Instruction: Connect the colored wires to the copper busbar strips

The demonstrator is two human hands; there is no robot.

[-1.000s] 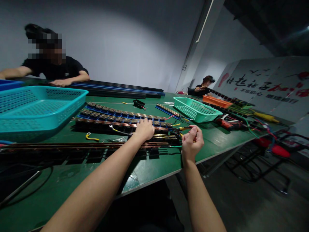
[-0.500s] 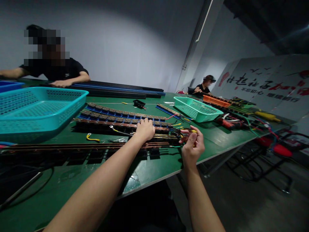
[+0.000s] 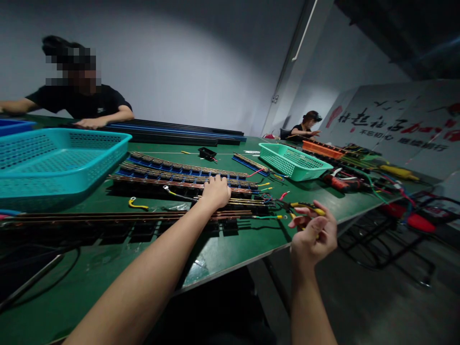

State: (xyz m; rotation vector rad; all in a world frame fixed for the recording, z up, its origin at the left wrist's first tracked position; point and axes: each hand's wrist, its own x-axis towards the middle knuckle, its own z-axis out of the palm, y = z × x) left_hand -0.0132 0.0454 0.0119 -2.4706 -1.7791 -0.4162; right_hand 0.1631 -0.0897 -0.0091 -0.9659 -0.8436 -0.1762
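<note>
My left hand [image 3: 216,192] is curled over a black strip with copper-coloured rods [image 3: 161,183], fingers bent onto its right part. The parts under the palm are hidden. In my right hand [image 3: 315,237] is a pair of pliers with yellow handles [image 3: 308,207], held just right of the strip ends. The dark jaws point left, near a short red-tipped wire [image 3: 284,195]; whether they touch any wire I cannot tell. A green wire with a yellow-sleeved ring lug [image 3: 269,217] sticks out from the nearer rods. Left of my forearm lies a loose yellow lug wire [image 3: 138,204].
A large turquoise basket [image 3: 108,151] stands at the left and a mint-green basket [image 3: 298,165] at the back right. Nearer me runs another long rod strip [image 3: 89,219]. A red-handled tool [image 3: 343,183] lies right. Two people [image 3: 89,103] sit across the green table [image 3: 251,239].
My right hand and the pliers have moved right and towards me, away from the strip ends, uncovering the green wire's lug and the red tip. My left hand stays put.
</note>
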